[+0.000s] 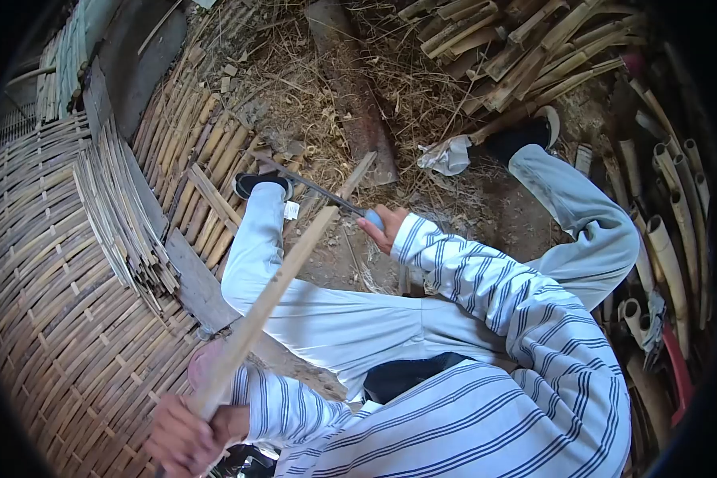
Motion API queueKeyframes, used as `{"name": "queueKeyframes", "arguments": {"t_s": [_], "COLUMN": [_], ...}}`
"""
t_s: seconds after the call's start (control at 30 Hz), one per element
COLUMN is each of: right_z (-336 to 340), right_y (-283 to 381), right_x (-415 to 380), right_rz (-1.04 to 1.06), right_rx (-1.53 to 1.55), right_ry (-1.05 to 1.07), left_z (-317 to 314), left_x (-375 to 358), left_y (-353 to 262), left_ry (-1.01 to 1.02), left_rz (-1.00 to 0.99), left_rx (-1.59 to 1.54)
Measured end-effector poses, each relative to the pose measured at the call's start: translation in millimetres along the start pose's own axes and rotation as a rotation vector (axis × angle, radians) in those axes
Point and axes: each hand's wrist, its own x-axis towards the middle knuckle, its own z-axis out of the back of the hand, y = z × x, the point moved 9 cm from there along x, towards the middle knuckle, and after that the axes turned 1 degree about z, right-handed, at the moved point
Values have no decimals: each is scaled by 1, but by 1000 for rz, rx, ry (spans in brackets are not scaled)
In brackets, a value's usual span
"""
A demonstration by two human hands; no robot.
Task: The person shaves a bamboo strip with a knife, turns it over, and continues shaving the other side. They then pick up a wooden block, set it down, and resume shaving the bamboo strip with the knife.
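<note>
A long pale bamboo strip [267, 307] runs diagonally from lower left up to the middle of the view. Its near end is in my left hand [185, 434], whose fingers are wrapped round it. My right hand [385, 228] grips the light blue handle [374, 218] of a long-bladed knife. The dark blade [315, 186] points up and left, close to the far end of the strip. Beyond the blade, a further pale piece of bamboo [358, 173] lies against a thick brown log [350, 88] on the ground.
Woven bamboo matting [48, 303] covers the left side, with thin strips [123, 215] on it. Split bamboo pieces [207, 151] lie beside it. More bamboo [534, 48] is piled at the upper right, and bamboo tubes [669, 255] stand at right. A crumpled white wrapper [446, 156] lies among shavings.
</note>
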Motion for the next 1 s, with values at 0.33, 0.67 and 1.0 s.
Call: {"name": "queueKeyframes", "arguments": {"t_s": [0.33, 0.67, 1.0], "right_z": [32, 11, 1], "right_y": [50, -11, -46], "right_x": [-44, 2, 7], "right_rz": [3, -190, -176], "right_rx": [1, -68, -69], "right_ry": [93, 85, 22], "left_z": [-25, -29, -35], "left_x": [-10, -12, -14], "left_y": [27, 27, 36], "left_ry": [-424, -272, -295], "left_rz": [-2, 48, 50], "left_rx": [645, 627, 610]}}
